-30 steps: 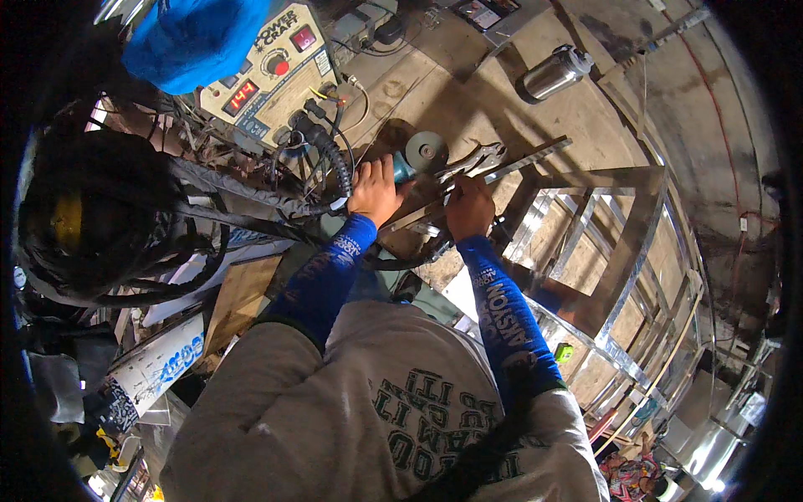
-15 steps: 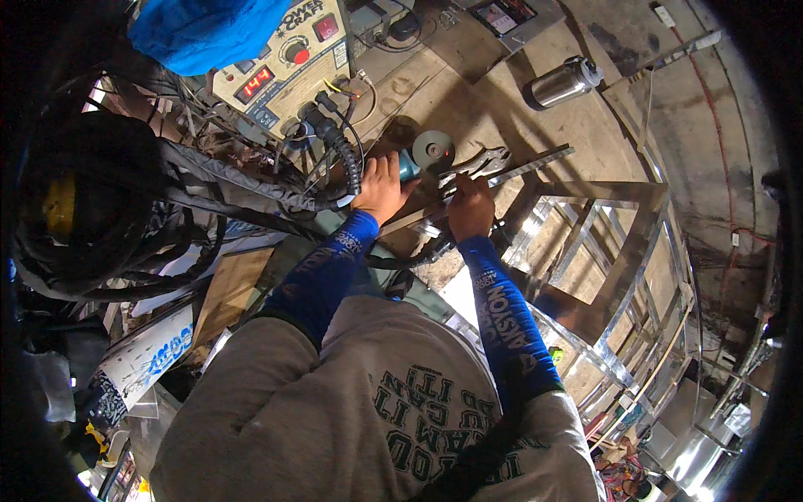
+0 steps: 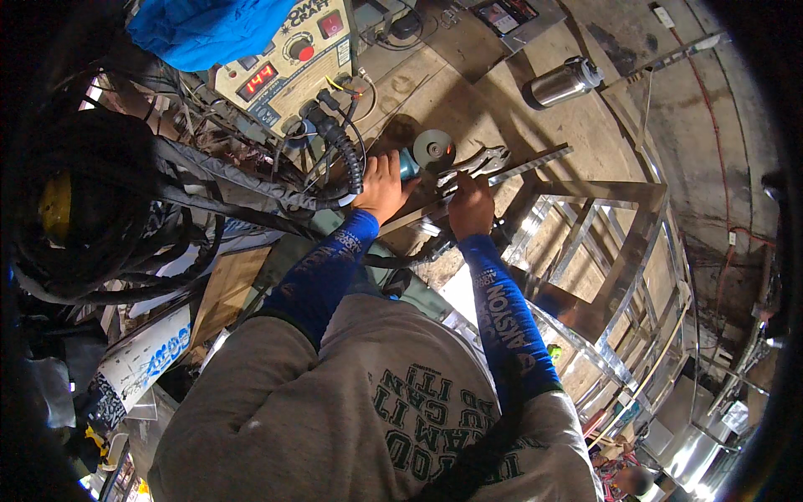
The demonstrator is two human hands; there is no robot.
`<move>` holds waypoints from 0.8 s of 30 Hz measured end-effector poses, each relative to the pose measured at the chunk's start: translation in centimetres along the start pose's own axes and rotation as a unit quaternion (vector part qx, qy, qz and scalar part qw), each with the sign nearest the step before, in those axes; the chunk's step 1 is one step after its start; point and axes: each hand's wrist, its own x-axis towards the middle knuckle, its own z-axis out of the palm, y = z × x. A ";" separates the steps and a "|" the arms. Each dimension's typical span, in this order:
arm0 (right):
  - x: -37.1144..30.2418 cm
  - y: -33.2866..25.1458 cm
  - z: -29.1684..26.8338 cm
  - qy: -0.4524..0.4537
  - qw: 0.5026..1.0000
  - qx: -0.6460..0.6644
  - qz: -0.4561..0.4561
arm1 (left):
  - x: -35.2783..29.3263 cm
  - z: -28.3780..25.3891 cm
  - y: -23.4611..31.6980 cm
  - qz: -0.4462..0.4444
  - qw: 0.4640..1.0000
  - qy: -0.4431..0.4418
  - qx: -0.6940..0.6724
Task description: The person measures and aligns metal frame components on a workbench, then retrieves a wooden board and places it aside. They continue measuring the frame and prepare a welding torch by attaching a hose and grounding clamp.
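My left hand (image 3: 383, 189) is wrapped over the teal body of an angle grinder (image 3: 408, 165), whose grey disc (image 3: 434, 150) faces up just beyond the fingers. To its right, my right hand (image 3: 472, 207) is closed at the near end of a pair of locking pliers (image 3: 485, 159), next to a long thin metal bar (image 3: 535, 162). What its fingers grip is hidden. The bar runs slantwise across the worktop under or beside both hands.
A welding machine (image 3: 284, 71) with thick cables stands at the upper left, partly under a blue cloth (image 3: 196, 33). A steel flask (image 3: 565, 83) lies at the far right. On the right rests a welded metal frame (image 3: 623, 259). Black coiled cables (image 3: 109, 209) hang at left.
Both hands keep their places on the grinder and beside the pliers. Only a slight shift of the view shows.
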 end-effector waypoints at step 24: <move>0.3 -0.4 -0.3 -0.037 0.999 -0.011 0.022 | 0.1 0.0 -0.1 0.000 1.000 -0.004 0.000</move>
